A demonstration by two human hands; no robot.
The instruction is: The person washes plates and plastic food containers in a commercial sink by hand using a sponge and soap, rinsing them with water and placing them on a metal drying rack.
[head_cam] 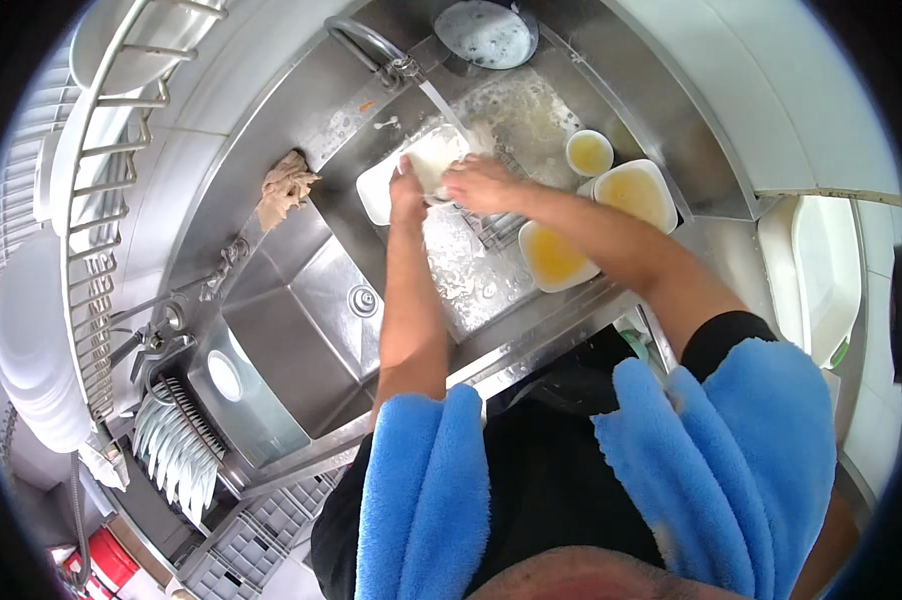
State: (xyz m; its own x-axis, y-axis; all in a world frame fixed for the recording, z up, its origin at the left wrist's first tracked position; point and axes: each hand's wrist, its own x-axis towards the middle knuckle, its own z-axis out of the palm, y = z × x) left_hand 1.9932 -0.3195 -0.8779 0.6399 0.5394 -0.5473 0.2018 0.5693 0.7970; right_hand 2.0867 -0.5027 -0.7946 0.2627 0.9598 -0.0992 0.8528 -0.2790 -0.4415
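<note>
My left hand (pixel 408 193) grips a white container (pixel 437 156) tilted over the right sink basin. Water from the faucet (pixel 407 67) pours down onto it. Curled fingers of my right hand (pixel 481 184) are at the container's near rim; whether they hold a scrubber is hidden. Left of my left hand shows another white surface, perhaps a second container (pixel 374 191), by the basin divider. Near my right forearm stand two square white tubs, one close (pixel 556 256) and one farther right (pixel 637 195), both with yellowish liquid. A small round cup (pixel 589 153) of similar liquid is beside them.
A crumpled brown cloth (pixel 287 189) lies on the sink ledge. The left basin (pixel 301 330) has a drain. A metal bowl (pixel 487 34) with suds sits behind the right basin. Plates fill a rack (pixel 177 442) at lower left; a wire shelf (pixel 94 225) juts out above.
</note>
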